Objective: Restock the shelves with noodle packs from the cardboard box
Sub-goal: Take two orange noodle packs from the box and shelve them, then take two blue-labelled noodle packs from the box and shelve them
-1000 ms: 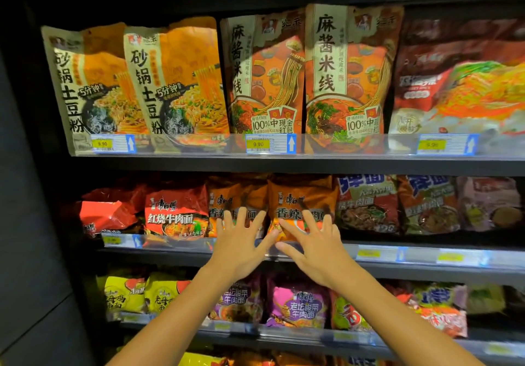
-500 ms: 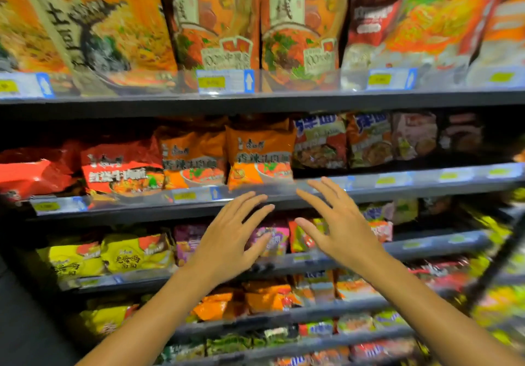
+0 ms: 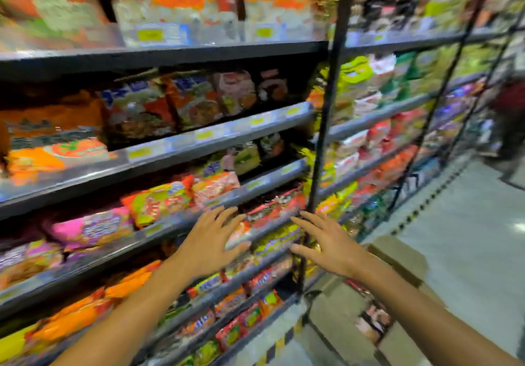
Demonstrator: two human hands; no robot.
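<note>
Both my hands are held out in front of the shelves with fingers spread and nothing in them. My left hand (image 3: 209, 243) hovers before the lower shelf rails. My right hand (image 3: 326, 242) is beside the black upright post (image 3: 326, 127). The shelves (image 3: 181, 149) are packed with noodle packs (image 3: 159, 200) in orange, pink, red and green. The open cardboard box (image 3: 397, 257) stands on the floor at the lower right, under my right forearm, with a few packs (image 3: 373, 318) visible inside. The view is blurred.
A second shelf bay (image 3: 397, 110) runs on to the right along the aisle. Pale floor (image 3: 468, 223) lies beyond the box. Someone in dark red stands at the far right (image 3: 511, 110). Yellow price tags line the shelf rails.
The view has swung right and down from the upper shelves to the lower ones, bringing the box and aisle floor into sight. Both hands have drawn back from the orange packs and stay empty.
</note>
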